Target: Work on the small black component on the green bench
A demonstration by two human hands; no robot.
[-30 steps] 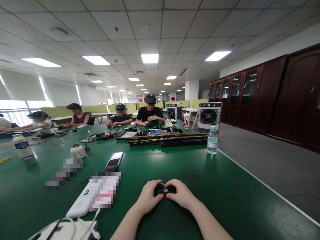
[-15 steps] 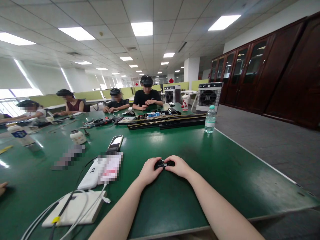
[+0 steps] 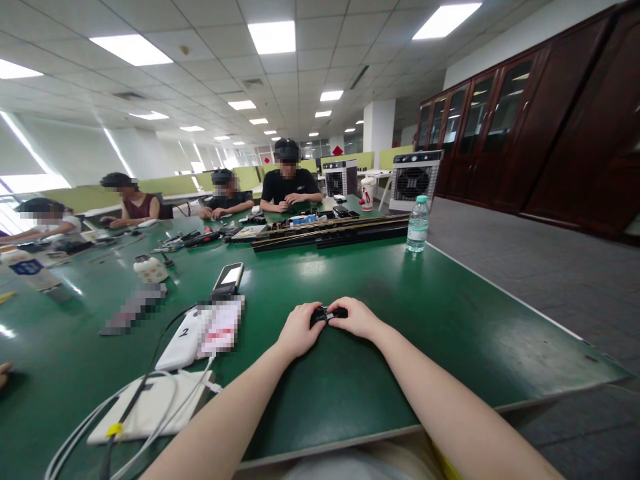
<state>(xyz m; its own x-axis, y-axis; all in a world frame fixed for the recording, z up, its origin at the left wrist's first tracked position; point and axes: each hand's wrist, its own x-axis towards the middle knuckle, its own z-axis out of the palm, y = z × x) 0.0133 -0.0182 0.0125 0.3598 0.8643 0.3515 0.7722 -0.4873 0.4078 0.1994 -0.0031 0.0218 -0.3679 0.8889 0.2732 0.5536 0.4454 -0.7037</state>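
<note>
A small black part with a silvery bit (image 3: 329, 315) is held between my two hands, low over the green table (image 3: 345, 393). My left hand (image 3: 301, 328) grips its left end, thumb in front and fingers curled behind. On the opposite end, my right hand (image 3: 356, 318) pinches it between thumb and fingers. The fingers cover much of the part, so its exact kind cannot be made out.
Left of my arms lie a white power bank (image 3: 177, 343), a white box (image 3: 125, 417) with cables, and a phone (image 3: 230, 277). Long black rails (image 3: 360, 238) and a water bottle (image 3: 417, 225) stand beyond my hands. Several people sit around the table.
The camera view has tilted slightly, so the scene sits higher in the frame. Both hands keep hold of the small black part, with little change in grip.
</note>
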